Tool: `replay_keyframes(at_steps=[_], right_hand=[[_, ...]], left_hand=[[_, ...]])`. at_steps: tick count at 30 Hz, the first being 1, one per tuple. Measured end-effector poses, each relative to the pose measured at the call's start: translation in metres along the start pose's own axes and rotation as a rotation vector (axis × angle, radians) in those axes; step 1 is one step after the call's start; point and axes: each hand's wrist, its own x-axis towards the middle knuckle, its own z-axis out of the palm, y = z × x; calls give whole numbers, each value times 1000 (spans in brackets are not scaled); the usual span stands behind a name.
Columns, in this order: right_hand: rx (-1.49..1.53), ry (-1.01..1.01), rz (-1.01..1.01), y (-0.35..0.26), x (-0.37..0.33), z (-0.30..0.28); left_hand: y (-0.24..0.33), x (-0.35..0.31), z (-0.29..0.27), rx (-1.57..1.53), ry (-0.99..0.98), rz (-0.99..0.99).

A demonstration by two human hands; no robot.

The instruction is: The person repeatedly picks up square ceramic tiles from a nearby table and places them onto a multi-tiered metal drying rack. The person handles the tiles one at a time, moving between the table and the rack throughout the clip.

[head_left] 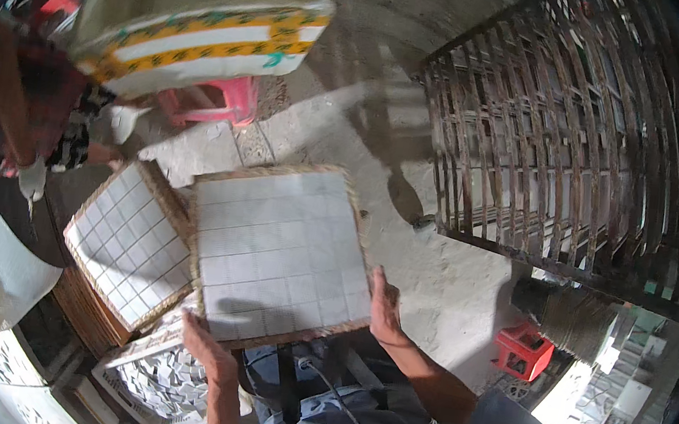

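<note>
Two hands share one square tiled board (283, 247) in front of the body: the left hand (207, 351) is clamped on its lower left corner, the right hand (386, 308) on its right edge, a wide grip that likely balances the load and leaves most of the white face uncovered. To the left, a second tiled board (129, 243) sits near a white basket (127, 405), seemingly within easy reach, while a red stool (238, 100) appears to prop up a foam box (214, 54)

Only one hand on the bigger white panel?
No, the left hand holds the panel at its lower left, the right hand at its right edge.
</note>
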Motion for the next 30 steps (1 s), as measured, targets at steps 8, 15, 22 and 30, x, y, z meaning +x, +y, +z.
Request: replay_keyframes(at_steps=[8, 15, 22, 30], right_hand=[[314, 300, 555, 94, 88, -73], [648, 467, 683, 158, 184, -51], [744, 593, 692, 166, 248, 3], [900, 622, 979, 189, 316, 83]], left_hand=[[5, -17, 208, 350, -165, 199], [25, -11, 389, 608, -229, 470], [27, 42, 528, 799, -273, 627], [18, 102, 666, 1081, -374, 685]])
